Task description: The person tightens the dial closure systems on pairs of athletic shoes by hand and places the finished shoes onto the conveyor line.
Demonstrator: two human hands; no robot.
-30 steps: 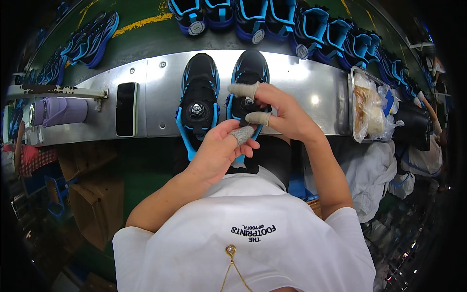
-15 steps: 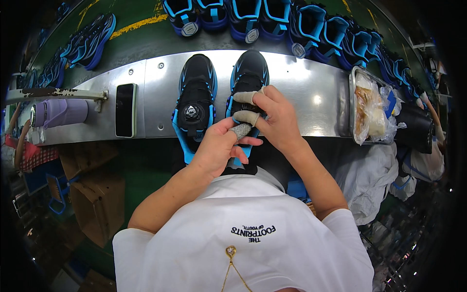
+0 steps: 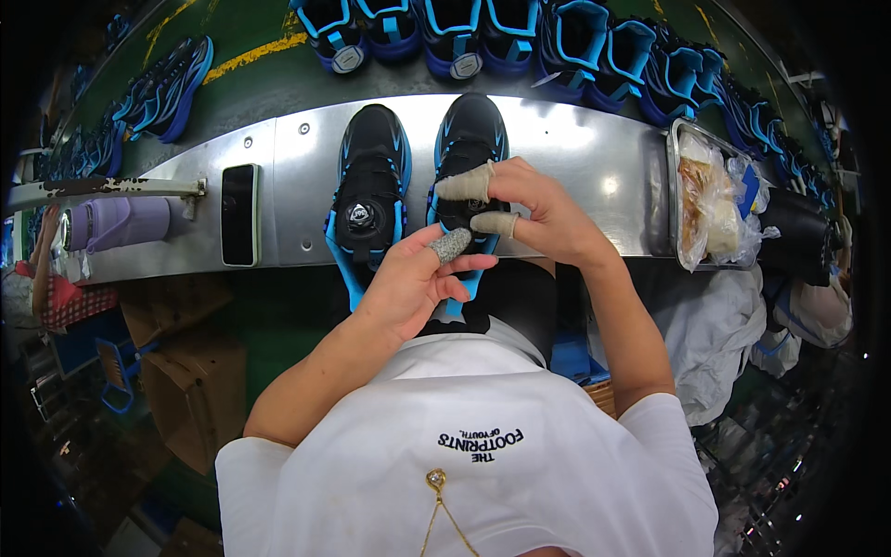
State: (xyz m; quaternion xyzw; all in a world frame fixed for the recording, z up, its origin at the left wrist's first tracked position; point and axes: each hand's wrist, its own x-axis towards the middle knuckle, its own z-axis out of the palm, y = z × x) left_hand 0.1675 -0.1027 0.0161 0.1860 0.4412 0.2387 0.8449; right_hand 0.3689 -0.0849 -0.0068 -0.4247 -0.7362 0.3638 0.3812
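Observation:
Two black and blue sneakers stand side by side on the metal bench, toes pointing away from me: the left shoe [image 3: 372, 153] and the right shoe [image 3: 471, 139]. A round dial [image 3: 360, 216] sits on the left shoe's tongue. On the right shoe, my right hand [image 3: 543, 209] bends its thumb and index finger, both in beige finger covers, around the dial area, which they mostly hide. My left hand [image 3: 408, 283] rests at that shoe's collar with its fingers apart. One of its fingers wears a grey knitted cover and lies near the tongue.
A phone [image 3: 240, 215] and a lilac bottle [image 3: 125, 221] lie on the metal bench [image 3: 297, 200] at left, beside a worn metal bar [image 3: 111, 188]. A tray [image 3: 676, 200] of bagged items stands at right. Matching shoes [image 3: 455, 42] line the green surface beyond; cardboard boxes [image 3: 193, 390] are below left.
My right thumb has moved away from my left hand's grey-covered finger, and the right index finger reaches further across the shoe. The left hand stays at the collar.

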